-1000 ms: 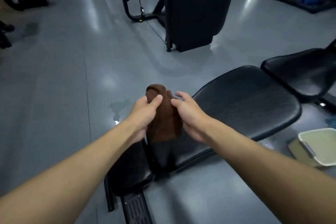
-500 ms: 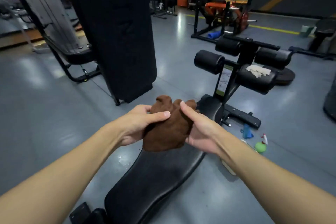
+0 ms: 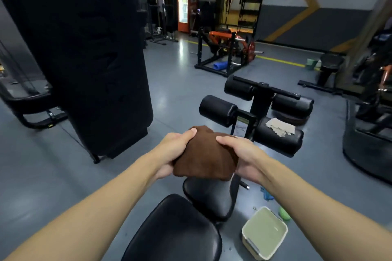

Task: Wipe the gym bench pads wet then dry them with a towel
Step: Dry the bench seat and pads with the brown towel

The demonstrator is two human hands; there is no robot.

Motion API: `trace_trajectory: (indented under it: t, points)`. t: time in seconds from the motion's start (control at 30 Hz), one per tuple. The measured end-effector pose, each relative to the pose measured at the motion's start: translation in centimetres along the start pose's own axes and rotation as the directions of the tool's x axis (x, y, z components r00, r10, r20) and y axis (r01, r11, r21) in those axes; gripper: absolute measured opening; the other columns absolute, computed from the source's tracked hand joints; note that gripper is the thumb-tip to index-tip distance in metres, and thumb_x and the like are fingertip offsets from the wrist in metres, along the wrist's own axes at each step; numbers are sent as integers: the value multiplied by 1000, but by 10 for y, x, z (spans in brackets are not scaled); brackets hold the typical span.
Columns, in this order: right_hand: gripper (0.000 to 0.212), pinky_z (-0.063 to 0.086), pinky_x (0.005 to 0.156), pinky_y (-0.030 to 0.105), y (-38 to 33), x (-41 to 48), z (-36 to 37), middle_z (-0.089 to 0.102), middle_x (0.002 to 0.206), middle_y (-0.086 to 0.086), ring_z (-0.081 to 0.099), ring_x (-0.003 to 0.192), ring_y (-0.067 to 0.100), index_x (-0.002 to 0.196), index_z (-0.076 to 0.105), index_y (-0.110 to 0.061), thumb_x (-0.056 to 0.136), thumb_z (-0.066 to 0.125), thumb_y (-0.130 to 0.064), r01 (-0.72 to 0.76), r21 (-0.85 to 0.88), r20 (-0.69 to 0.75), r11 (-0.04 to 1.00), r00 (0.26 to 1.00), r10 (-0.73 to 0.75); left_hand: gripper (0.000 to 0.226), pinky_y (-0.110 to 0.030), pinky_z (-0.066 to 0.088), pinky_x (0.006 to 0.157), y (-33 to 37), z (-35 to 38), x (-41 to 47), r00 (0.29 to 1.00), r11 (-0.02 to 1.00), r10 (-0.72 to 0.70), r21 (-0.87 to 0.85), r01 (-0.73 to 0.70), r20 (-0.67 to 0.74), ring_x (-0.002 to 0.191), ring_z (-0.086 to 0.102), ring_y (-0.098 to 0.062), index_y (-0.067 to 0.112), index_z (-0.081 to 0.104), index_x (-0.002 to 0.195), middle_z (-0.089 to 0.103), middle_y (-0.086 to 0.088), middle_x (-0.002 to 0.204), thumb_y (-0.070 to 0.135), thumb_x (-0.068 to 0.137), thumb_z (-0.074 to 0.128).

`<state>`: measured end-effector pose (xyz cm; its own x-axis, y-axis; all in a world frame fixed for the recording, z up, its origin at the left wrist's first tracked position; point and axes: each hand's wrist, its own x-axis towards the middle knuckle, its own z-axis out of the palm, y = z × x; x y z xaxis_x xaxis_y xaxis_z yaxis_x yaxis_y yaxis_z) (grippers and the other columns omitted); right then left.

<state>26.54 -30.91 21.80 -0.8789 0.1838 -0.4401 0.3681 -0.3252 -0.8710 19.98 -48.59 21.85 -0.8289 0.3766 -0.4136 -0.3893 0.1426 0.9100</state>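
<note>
Head view: the camera is looking down the length of the bench, over both forearms.
Brown cloth: it is hanging bunched between the 2 hands, in the air above the far end of the small bench pad and touching no pad.
Left hand: it is gripping the cloth's left side, thumb lying across the top and fingers curling underneath.
Right hand: it is gripping the cloth's right side the same way, thumb on top.
Large bench pad: it is lying at the near end of the bench, just below the forearms, with nothing on it.
Roller pads: 4 are showing at the far end; a pale towel is resting on top of the nearest right roller.
Basin: it is sitting on the floor just beside the bench's right edge, holding pale liquid.
Handling: the cloth is looking soft, limp and light; if wet, it is probably heavier and dripping, though wetness cannot be told here. It is folding wherever it is taken, so a flat palm over a folded wad should be serving better than a pinch at 1 corner.
Pads: the black covering is looking smooth and firm, likely slippery once damp.
Step, as a judgement: the person is folding or wringing the cloth before wiping.
</note>
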Motion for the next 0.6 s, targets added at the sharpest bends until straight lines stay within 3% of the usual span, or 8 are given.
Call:
trace_trajectory:
  t: [0.07,0.13,0.3,0.43,0.6]
  points:
    - [27,59,81,48,-14,35,-3,74,104,18,71,96,33,117,65,-8,90,69,-11,-1,44,-11,999,1000,1,37,-42,59,80,12,4,35,995,1000,-30,-4,31,90,94,72,-29,8,69,111,75,-13,102,37,89,69]
    - [23,60,75,45,-25,67,-12,74,99,17,72,87,31,110,64,-10,88,70,-5,-13,68,-22,998,1000,15,36,-40,59,80,24,6,73,987,999,-37,37,31,156,96,72,-29,5,67,115,74,-14,104,28,87,73]
    - [34,58,71,41,-46,149,-31,72,103,18,71,89,34,106,65,-14,80,72,6,37,30,-206,999,978,-30,35,-33,58,82,43,16,168,997,994,-8,113,-1,79,93,73,-22,6,63,114,75,-11,101,21,86,75]
    - [31,57,66,36,-72,218,-40,72,100,14,70,86,29,103,65,-16,80,72,4,68,16,-262,998,963,-61,28,-40,60,81,63,32,243,996,987,84,135,-88,35,91,72,-27,18,59,116,74,-11,101,16,90,69]
    - [23,53,64,29,-122,333,-70,67,99,7,67,86,22,100,61,-18,85,68,-1,204,-97,-322,974,920,-225,29,-34,60,78,112,58,368,983,966,183,185,-178,-9,91,72,-25,15,60,116,73,-12,103,14,89,70]
